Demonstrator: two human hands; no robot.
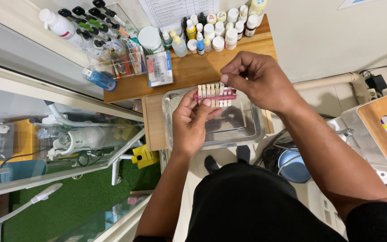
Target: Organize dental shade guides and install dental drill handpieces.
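My left hand (193, 123) holds a dental shade guide (215, 94), a dark red bar with a row of small tooth-coloured tabs, over a steel tray (251, 130). My right hand (258, 80) pinches one tab at the right end of the row with thumb and forefinger. Both hands hover above the tray, which sits on a small wooden shelf (154, 125).
A wooden counter (193, 67) behind holds many small bottles and jars (220, 27), a white jar (151, 39), a flat box (159, 68) and a clear organiser with syringes (108, 45). A glass cabinet (59, 143) stands left; a wooden-topped box (381, 125) right.
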